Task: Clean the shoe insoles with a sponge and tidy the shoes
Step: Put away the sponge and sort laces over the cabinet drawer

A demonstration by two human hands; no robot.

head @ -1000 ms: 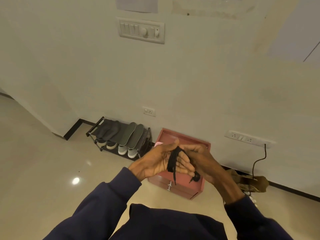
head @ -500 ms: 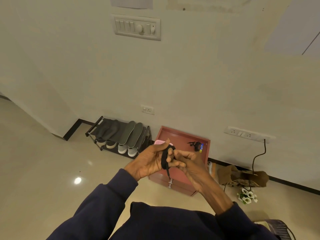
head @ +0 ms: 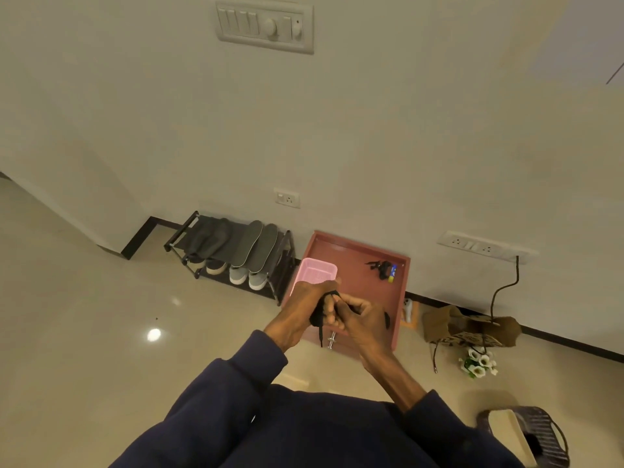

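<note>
A black shoelace (head: 320, 315) is bundled between both hands above the red cabinet (head: 358, 255). My left hand (head: 304, 307) grips the coiled lace, and a loose end hangs down below it. My right hand (head: 361, 315) pinches another part of the same lace with curled fingers. Two grey insoles (head: 258, 243) lean on the top shelf of a black shoe rack (head: 189, 231) against the wall. Pale shoes (head: 248, 276) stand on the rack's lower shelf. No sponge is visible.
A pink basket (head: 319, 270) sits on the cabinet's left, and a second black lace bundle (head: 380, 266) with a small tube lies at its back right. On the floor at right are a brown paper bag (head: 467, 327), white flowers (head: 477, 364) and a dark basket (head: 533, 434).
Both hands have dropped lower and drawn closer together around the lace, which is now more tightly bundled. The view has tilted down, revealing the cabinet top and the pink basket.
</note>
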